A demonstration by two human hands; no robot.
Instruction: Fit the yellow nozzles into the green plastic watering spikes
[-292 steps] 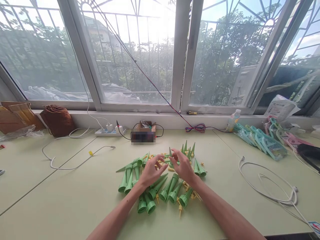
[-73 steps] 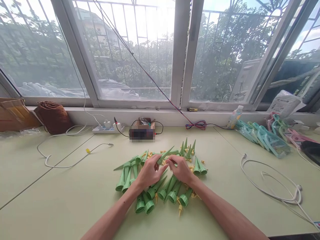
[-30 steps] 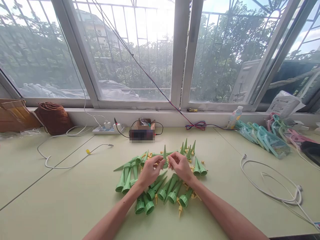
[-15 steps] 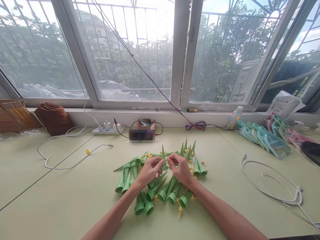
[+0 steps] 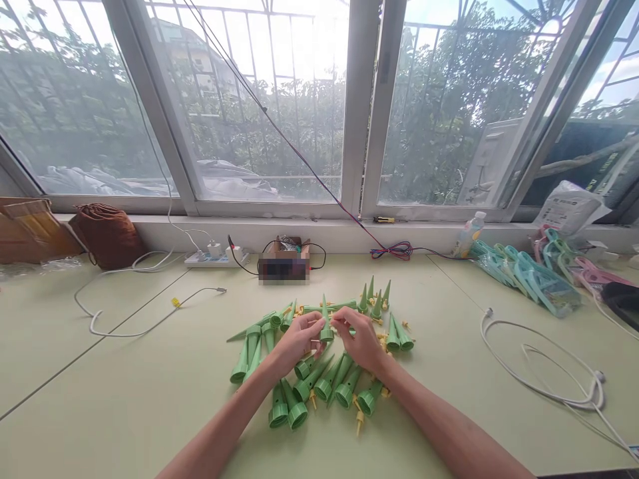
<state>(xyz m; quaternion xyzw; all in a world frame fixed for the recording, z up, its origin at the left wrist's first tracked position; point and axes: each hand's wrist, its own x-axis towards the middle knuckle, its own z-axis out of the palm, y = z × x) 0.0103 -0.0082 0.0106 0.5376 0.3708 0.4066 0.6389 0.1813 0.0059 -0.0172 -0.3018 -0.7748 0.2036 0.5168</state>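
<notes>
My left hand (image 5: 303,336) grips a green plastic watering spike (image 5: 326,327) between thumb and fingers, its point up and its wide collar down. Close beside it on the right, my right hand (image 5: 357,334) is pinched at the spike's side; whatever lies between those fingertips is too small to make out. Around both hands lie several more green spikes (image 5: 310,384), many with their open collars towards me. Small yellow plastic valve pieces (image 5: 359,420) are scattered among them. A few spikes (image 5: 378,303) stand upright behind my right hand.
A power strip (image 5: 214,257) and a small box (image 5: 284,263), partly blurred, stand near the window. White cables (image 5: 549,396) loop over the table (image 5: 124,406). To the right are a bottle (image 5: 468,235) and bagged teal items (image 5: 536,276); a brown bag (image 5: 107,236) sits at the left.
The held spike has dropped slightly and tips a little to the left. Both hands have shifted only slightly and stay close together.
</notes>
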